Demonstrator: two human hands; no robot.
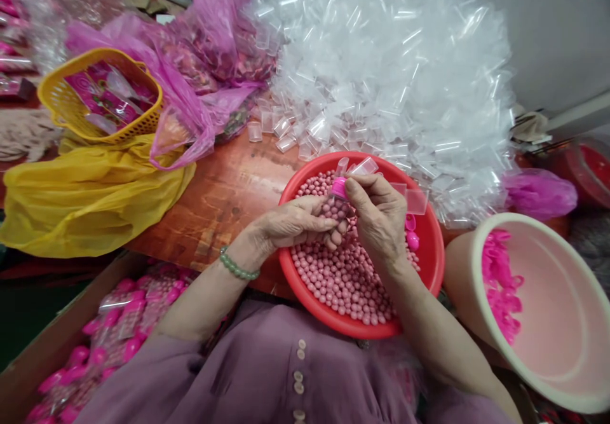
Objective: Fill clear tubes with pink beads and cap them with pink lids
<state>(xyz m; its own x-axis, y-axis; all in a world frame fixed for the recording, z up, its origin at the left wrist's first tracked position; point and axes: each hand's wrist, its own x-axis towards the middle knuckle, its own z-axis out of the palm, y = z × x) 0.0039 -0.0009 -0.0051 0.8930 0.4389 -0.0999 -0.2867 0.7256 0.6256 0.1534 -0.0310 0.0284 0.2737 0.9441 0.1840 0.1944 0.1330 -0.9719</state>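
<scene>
My left hand (309, 219) is wrapped round a small clear plastic bottle (335, 209) filled with pink beads, tilted over the bowl. My right hand (379, 214) pinches the bright pink cap (339, 187) at the bottle's upper end; whether the cap is fully seated I cannot tell. Below both hands is a red bowl (305, 313) holding many loose pink beads (340, 284). Several clear plastic tubes (365, 166) lie at the bowl's far rim. Small bright pink pieces (412, 239) rest inside its right side.
A big heap of clear plastic tubes (381, 61) covers the back. To the right stands a cream tub (548, 284) with pink pieces. A box (71, 313) at lower left holds filled bottles. A yellow basket (100, 93) and yellow bag (95, 195) sit at left.
</scene>
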